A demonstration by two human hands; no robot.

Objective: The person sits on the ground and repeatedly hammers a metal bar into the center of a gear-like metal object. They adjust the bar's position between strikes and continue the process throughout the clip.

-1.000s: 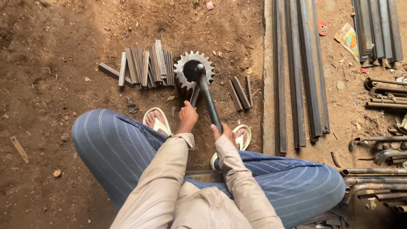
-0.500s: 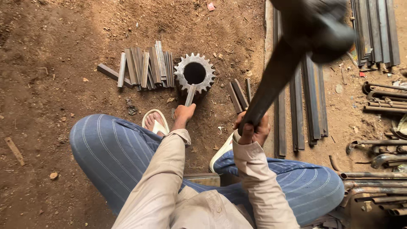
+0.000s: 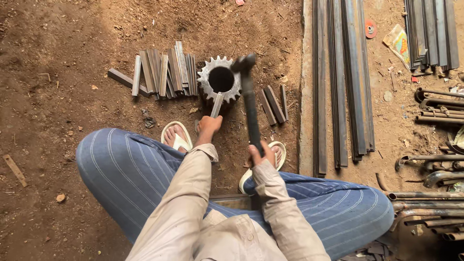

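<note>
Fingers of the left hand (image 3: 209,124) pinch the near end of a flat bar (image 3: 217,104), whose far end leans on the gear (image 3: 220,81) standing on the dirt (image 3: 58,58). Fingers of the right hand (image 3: 256,153) are clamped around the handle of a hammer (image 3: 247,92); its head sits at the gear's right rim. A glancing blow could skid off the teeth toward the left hand, which is close to the strike, or kick the bar loose, since loose earth gives no firm seat. More cut bars (image 3: 162,75) lie fanned left of the gear, a few strips (image 3: 273,103) right, long stock (image 3: 343,77) beyond, pipes (image 3: 435,159) at far right.
</note>
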